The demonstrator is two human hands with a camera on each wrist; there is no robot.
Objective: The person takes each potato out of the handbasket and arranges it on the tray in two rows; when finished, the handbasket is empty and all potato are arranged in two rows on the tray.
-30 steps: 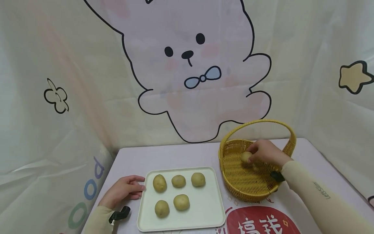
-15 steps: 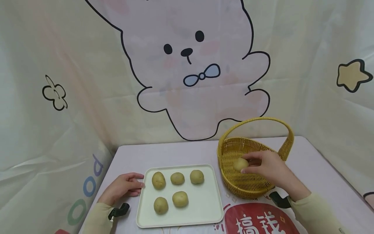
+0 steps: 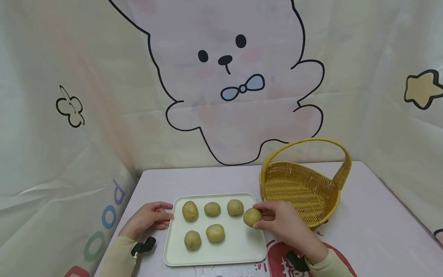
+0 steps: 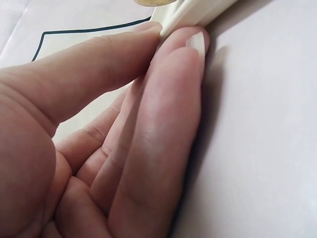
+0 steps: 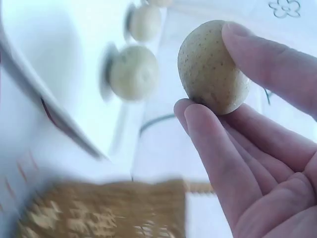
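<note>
My right hand [image 3: 285,225] pinches a potato [image 3: 252,217] between thumb and fingertips, over the right side of the white tray [image 3: 238,252]. In the right wrist view this potato [image 5: 210,67] is round, with brown specks. My left hand [image 3: 147,219] is at the tray's left edge; in the left wrist view the thumb and fingers [image 4: 163,119] pinch the tray's rim [image 4: 190,12]. Several potatoes lie on the tray in two rows, among them a back-left potato [image 3: 190,211] and a front-middle potato [image 3: 215,233].
A yellow woven basket [image 3: 295,192] with a tall handle stands right of the tray, and no potato shows inside it. Under everything is a pale table cover [image 3: 367,215] with a red print. A cartoon-printed curtain [image 3: 138,146] hangs behind the table.
The right hand has lifted the potato out of the basket and carried it left to above the tray. The left hand has stayed at the tray's edge.
</note>
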